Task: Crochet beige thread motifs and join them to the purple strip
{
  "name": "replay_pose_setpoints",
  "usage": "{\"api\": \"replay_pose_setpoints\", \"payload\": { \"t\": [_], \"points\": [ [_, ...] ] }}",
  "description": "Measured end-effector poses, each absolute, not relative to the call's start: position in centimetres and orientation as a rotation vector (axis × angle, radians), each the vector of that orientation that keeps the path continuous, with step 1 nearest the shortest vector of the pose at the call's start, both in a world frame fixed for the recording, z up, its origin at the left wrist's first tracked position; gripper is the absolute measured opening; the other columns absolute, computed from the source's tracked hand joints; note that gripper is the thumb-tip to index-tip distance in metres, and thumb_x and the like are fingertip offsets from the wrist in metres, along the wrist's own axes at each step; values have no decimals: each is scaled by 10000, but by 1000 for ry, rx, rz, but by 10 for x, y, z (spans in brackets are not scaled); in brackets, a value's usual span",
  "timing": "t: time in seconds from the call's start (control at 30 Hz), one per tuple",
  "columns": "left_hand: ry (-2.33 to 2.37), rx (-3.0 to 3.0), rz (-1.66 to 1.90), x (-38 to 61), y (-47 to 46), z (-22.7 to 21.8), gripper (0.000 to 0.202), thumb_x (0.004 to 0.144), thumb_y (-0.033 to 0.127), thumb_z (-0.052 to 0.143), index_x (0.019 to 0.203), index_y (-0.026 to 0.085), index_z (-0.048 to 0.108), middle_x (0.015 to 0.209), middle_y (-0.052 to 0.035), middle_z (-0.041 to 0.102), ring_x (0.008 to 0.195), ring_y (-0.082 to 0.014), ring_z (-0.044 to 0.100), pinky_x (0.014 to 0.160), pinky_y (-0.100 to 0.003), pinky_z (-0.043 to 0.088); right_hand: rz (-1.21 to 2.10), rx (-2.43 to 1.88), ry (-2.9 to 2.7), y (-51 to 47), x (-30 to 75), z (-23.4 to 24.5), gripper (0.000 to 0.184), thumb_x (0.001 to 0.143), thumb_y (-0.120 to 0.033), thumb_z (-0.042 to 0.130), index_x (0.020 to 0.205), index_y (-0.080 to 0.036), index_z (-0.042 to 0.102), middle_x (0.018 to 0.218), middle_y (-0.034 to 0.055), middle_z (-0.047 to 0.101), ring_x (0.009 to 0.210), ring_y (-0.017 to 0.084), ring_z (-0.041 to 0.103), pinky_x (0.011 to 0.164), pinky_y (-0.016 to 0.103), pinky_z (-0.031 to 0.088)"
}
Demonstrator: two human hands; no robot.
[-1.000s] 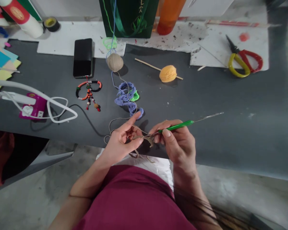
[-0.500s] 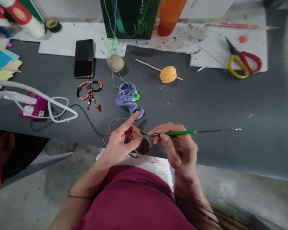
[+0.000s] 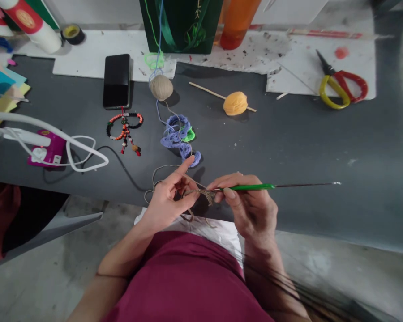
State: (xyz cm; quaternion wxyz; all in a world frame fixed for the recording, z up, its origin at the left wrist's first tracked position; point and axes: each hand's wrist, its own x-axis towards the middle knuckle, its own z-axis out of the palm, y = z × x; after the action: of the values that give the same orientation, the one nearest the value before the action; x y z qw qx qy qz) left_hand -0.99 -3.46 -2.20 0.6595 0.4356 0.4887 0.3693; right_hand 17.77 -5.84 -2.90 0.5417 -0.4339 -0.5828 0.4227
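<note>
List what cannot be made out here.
Head view only.
Working end of the crochet hook: hidden by the right hand.
Stitches of the brown crochet piece: too small, partly covered by the left hand.
Tops of green bag and orange bottle: cut off by upper edge.

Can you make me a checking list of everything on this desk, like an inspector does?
Surface: dark grey tabletop, white stained paper sheets along the back.
Job's things: green-handled metal crochet hook, small brown crocheted piece, beige yarn ball.
Clutter: black phone, beaded bracelet, blue-and-green crocheted strip, orange yarn ball on a stick, red-and-yellow scissors.
Grippers: left hand pinches the brown piece; right hand holds the hook.
Cables: white cable looped at a pink power block; thin black cable.
Surroundings: dark green bag, orange bottle, grey concrete floor.
</note>
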Motion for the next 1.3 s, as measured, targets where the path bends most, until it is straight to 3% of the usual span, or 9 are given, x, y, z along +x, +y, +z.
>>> {"api": "replay_pose_setpoints", "payload": {
  "t": [0.17,0.4,0.73,0.87,1.03,1.3],
  "points": [
    [1140,1039,830,-9,-35,-20,655,806,179,766,1451,185,655,878,-16,695,801,-140,605,768,-272,504,977,-1064,-1450,-58,179,-27,206,1037,-138,592,1143,-290,683,1000,35,767,803,177,698,694,334,577],
    [1178,1085,826,-9,-35,-19,744,820,187,761,1539,233,578,864,2,685,795,-144,593,787,-281,496,901,-1058,-1505,-59,177,-25,245,1035,-125,578,1159,-303,692,1001,42,778,850,196,727,735,369,601],
    [1198,1101,820,-8,-34,-15,743,834,229,778,1545,182,569,862,-9,704,765,-143,580,762,-280,487,925,-1012,-1502,-58,176,-27,317,1011,-66,591,1206,-300,681,1028,29,779,850,172,725,741,335,609],
    [1220,1141,837,-9,-35,-17,670,840,217,770,1493,193,623,885,-14,724,744,-133,578,742,-264,488,786,-1000,-1620,-55,176,-28,337,997,-55,587,1224,-291,667,1005,46,788,903,205,762,789,373,630],
    [1267,1222,881,-7,-37,-22,714,856,191,742,1547,159,563,864,-15,752,735,-130,623,742,-249,523,571,-979,-1797,-51,173,-28,272,990,-72,591,1169,-258,676,964,63,815,835,222,786,742,375,649],
    [1304,1354,986,-7,-38,-26,660,857,188,761,1502,212,620,745,38,738,607,-101,570,607,-209,512,364,-981,-1880,-54,166,-31,320,927,20,587,1126,-203,701,988,93,838,806,205,786,709,336,635]
  ]
}}
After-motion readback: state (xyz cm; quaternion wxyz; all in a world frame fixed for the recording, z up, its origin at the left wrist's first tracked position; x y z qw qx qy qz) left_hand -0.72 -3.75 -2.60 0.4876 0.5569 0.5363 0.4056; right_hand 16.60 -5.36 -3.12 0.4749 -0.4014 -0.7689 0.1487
